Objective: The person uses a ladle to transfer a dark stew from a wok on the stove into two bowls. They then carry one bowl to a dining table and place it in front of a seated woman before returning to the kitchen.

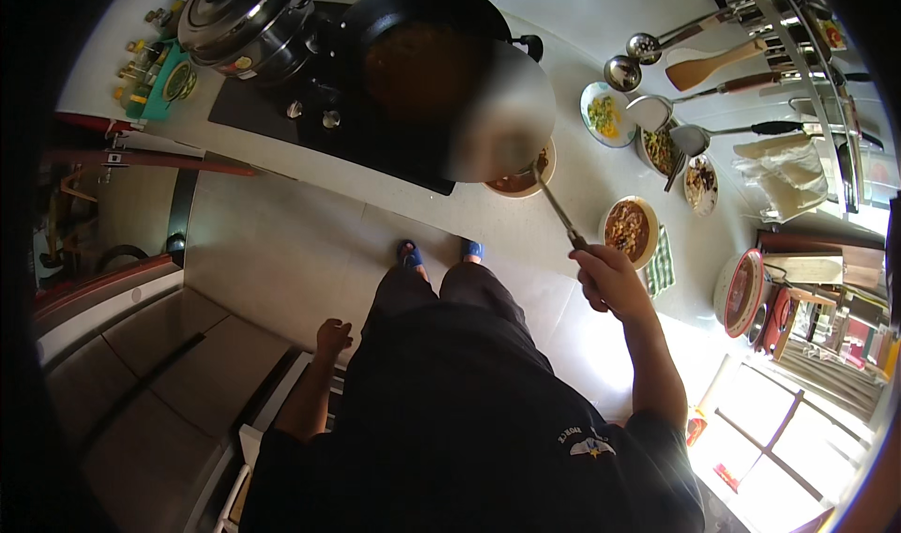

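Note:
My right hand (pixel 611 281) grips the dark handle of a long metal utensil (pixel 558 206), likely a ladle. Its far end reaches into a pale bowl (pixel 519 189) of reddish-brown food at the cooktop's corner. A blurred patch hides much of that bowl and the wok's near right side. The black wok (pixel 422 5) sits on the black cooktop (pixel 383 153) with brown liquid (pixel 415 65) inside. My left hand (pixel 334 336) hangs low beside my thigh, loosely curled, with nothing seen in it.
A lidded steel pot (pixel 246 33) stands left of the wok, near bottles in a teal rack (pixel 165 82). Rightward are another bowl of brown food (pixel 628 227), a plate of chopped greens (pixel 604 114) and a checked cloth (pixel 660 262). Ladles and spatulas (pixel 693 139) hang above the counter.

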Demonstrator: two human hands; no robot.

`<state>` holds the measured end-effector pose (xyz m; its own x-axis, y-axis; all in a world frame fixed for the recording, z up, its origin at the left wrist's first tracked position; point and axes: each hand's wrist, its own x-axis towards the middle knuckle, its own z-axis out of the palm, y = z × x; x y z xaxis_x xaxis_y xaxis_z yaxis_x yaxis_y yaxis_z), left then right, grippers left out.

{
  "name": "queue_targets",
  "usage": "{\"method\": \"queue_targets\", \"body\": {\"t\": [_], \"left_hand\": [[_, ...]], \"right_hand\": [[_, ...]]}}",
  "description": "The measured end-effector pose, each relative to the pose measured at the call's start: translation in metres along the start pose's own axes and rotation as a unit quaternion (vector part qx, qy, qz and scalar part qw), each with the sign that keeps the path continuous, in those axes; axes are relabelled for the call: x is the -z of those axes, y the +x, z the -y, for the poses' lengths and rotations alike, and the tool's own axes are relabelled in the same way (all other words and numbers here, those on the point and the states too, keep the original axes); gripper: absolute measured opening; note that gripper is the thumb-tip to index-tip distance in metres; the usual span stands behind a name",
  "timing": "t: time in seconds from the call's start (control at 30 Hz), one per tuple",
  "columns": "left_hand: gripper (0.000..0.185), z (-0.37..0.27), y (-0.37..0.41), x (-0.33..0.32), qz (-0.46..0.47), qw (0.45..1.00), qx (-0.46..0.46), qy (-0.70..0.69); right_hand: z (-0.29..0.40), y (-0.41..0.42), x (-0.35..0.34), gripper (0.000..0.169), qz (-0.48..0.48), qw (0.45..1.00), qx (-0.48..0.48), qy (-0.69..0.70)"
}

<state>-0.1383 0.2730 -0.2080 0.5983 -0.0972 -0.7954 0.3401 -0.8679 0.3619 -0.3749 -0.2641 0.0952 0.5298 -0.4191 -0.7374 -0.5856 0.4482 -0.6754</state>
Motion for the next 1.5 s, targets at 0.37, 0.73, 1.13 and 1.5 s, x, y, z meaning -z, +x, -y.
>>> {"method": "queue_targets", "body": {"t": [0.37,0.73,1.13,1.5], "left_hand": [[0.044,-0.025,-0.009,0.012,-0.008,0.996,0.043,-0.072],[0.047,-0.071,-0.052,-0.004,0.043,0.998,0.015,0.031],[0.048,-0.059,-0.048,-0.002,0.040,0.996,0.024,0.079],[0.047,-0.078,-0.053,0.000,0.043,0.997,0.021,0.061]], "right_hand": [[-0.028,0.030,-0.021,0.029,-0.031,0.994,-0.045,-0.091],[-0.043,0.043,-0.012,0.033,-0.038,0.993,-0.043,-0.106],[-0.052,0.048,-0.015,0.024,-0.038,0.994,-0.074,-0.072],[-0.049,0.034,0.002,0.027,0.135,0.951,-0.112,0.255]]}}
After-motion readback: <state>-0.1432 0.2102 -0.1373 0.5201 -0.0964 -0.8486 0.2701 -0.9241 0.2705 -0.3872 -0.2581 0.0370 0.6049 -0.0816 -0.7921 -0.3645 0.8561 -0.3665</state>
